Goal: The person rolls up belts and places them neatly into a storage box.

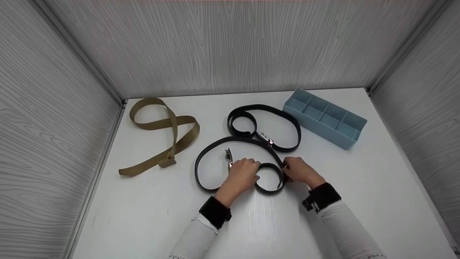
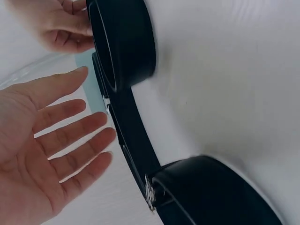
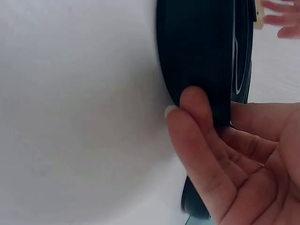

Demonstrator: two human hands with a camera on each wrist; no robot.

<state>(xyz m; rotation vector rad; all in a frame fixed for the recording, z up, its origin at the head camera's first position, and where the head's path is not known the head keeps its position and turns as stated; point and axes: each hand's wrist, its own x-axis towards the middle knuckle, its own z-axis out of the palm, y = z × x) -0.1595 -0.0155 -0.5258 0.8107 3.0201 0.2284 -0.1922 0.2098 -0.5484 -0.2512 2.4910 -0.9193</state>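
Observation:
A black belt (image 1: 197, 166) stands on its edge on the white table, its tail coiled into a small ring at the near right. My right hand (image 1: 300, 169) pinches the outer side of that ring; in the right wrist view its thumb and fingers (image 3: 194, 110) hold the strap. Over the middle of the belt is my left hand (image 1: 242, 175), beside the silver buckle (image 1: 229, 156). The left wrist view shows the left palm (image 2: 28, 154) with straight, spread fingers, apart from the strap.
Behind lies a second black belt (image 1: 297, 129), its silver buckle (image 1: 266, 139) close to the first belt. A tan webbing belt (image 1: 152, 126) is looped on the left. At the back right sits a blue four-compartment tray (image 1: 323, 128). Grey panels (image 1: 230, 46) wall the table.

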